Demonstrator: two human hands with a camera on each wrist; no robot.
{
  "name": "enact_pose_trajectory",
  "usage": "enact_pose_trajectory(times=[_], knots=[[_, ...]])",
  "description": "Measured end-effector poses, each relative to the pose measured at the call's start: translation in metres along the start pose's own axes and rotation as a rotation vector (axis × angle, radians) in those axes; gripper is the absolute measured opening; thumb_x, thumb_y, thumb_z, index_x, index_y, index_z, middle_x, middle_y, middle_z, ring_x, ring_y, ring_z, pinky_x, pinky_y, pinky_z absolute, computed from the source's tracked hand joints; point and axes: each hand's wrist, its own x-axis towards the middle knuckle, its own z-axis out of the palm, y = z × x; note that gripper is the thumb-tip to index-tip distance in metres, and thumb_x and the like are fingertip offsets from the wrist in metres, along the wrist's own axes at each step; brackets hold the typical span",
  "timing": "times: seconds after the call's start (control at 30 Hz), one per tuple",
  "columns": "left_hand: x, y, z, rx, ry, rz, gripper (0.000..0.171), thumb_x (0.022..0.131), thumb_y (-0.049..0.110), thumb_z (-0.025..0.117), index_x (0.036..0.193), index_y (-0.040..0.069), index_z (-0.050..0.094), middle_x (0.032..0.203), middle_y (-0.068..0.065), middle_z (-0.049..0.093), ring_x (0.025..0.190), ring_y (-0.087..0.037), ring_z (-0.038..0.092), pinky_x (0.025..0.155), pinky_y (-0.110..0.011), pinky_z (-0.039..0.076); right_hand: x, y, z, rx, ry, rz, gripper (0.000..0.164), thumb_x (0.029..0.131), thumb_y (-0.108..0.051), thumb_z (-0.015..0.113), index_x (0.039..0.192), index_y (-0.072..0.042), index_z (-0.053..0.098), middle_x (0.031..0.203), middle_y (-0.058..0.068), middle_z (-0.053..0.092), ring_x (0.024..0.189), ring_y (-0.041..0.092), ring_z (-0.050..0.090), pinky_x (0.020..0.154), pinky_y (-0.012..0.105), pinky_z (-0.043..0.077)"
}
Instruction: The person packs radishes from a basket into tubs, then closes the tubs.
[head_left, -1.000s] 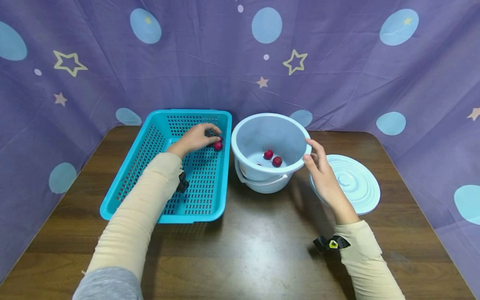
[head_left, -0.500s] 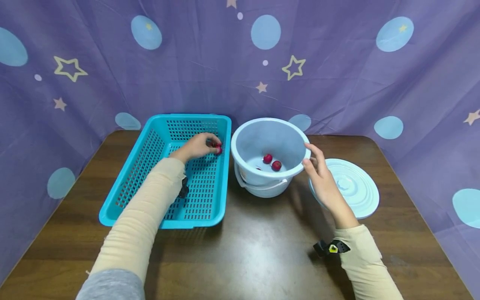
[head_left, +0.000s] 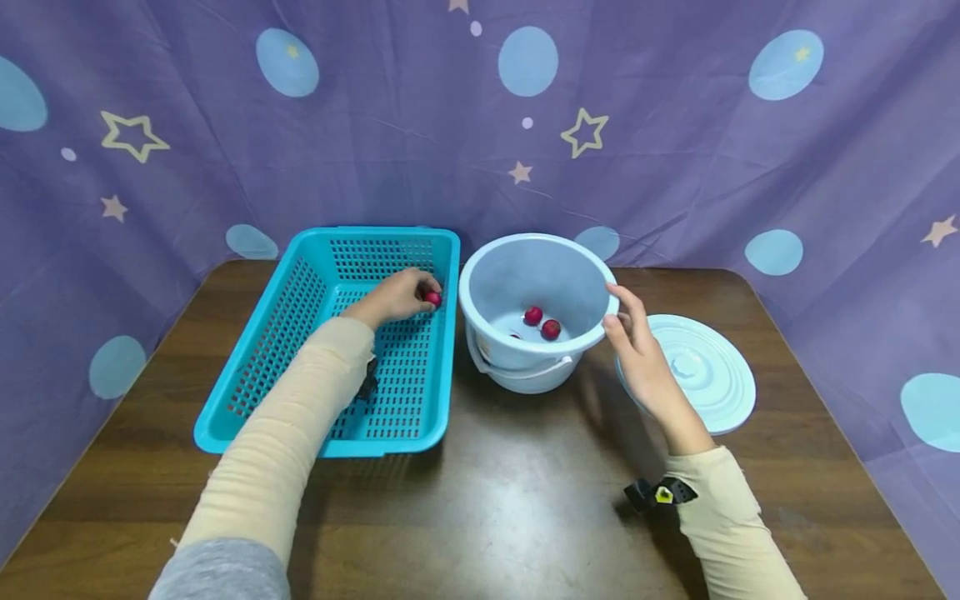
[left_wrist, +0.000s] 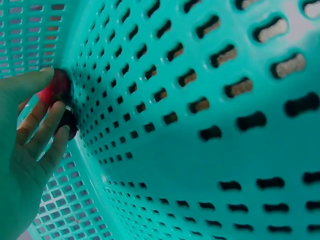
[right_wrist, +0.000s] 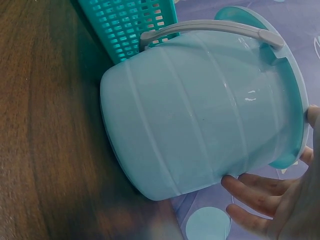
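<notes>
- Landmark: the pale blue bucket [head_left: 525, 271], upright on the wood table [head_left: 517, 517], its open top up.
- In bucket: two round red items, the nearer one [head_left: 551, 330] and the farther one [head_left: 533, 316], near each other on the bottom. A third red bit [head_left: 515, 337] shows just over the near rim, mostly hidden.
- Bucket handle [head_left: 525, 370] hangs down on bucket's near side.
- Left of bucket, just beside it: turquoise slotted basket [head_left: 447, 358].
- In basket: left hand [head_left: 401, 293]; grip closed, thumb and fingers pinching a red ball [head_left: 432, 298] by the wall on the bucket side.
- Also in basket: a second, dark round item [left_wrist: 68, 125] under the held one, against the fingers; too shaded to name.
- Right hand [head_left: 651, 367] at bucket's right side; grip loose, thumb and index finger on rim, other fingers spread along the outer wall.
- Right of bucket, partly behind that hand: round pale blue lid [head_left: 708, 375], flat.
- Behind bucket: purple curtain [head_left: 420, 142], stars and dots.
</notes>
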Motion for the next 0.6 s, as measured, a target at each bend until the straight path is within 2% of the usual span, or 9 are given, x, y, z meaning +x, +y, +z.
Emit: enact_pose_trajectory(times=[0.2, 0.4, 0.6], knots=[[0.002, 0.003, 0.002, 0.082, 0.007, -0.024, 0.03, 0.092, 0.009, 0.07, 0.12, 0.002, 0.063, 0.116, -0.015, 0.061, 0.107, -0.029, 0.056, 0.096, -0.046, 0.046, 0.0, 0.0, 0.0, -0.008, 0.001, 0.004, 0.05, 0.107, -0.034, 0.04, 0.155, -0.028, 0.025, 0.139, 0.026, 0.049, 0.128, 0.033, 0.048, 0.109, 0.055, 0.029], [-0.001, 0.001, -0.002, 0.046, 0.005, -0.028, 0.031, 0.092, 0.011, 0.07, 0.12, 0.0, 0.062, 0.117, -0.017, 0.063, 0.107, -0.031, 0.057, 0.096, -0.046, 0.046, 0.0, -0.001, 0.0, -0.004, -0.002, 0.009, 0.051, 0.107, -0.035, 0.041, 0.155, -0.029, 0.025, 0.139, 0.026, 0.049, 0.128, 0.033, 0.048, 0.109, 0.055, 0.029], [-0.005, 0.004, -0.012, -0.013, 0.04, -0.021, 0.03, 0.091, 0.014, 0.073, 0.118, 0.004, 0.064, 0.116, -0.014, 0.063, 0.102, -0.03, 0.057, 0.092, -0.046, 0.048, 0.001, -0.001, 0.0, 0.006, 0.001, 0.0, 0.05, 0.107, -0.033, 0.041, 0.155, -0.028, 0.026, 0.139, 0.027, 0.048, 0.129, 0.034, 0.048, 0.109, 0.055, 0.029]])
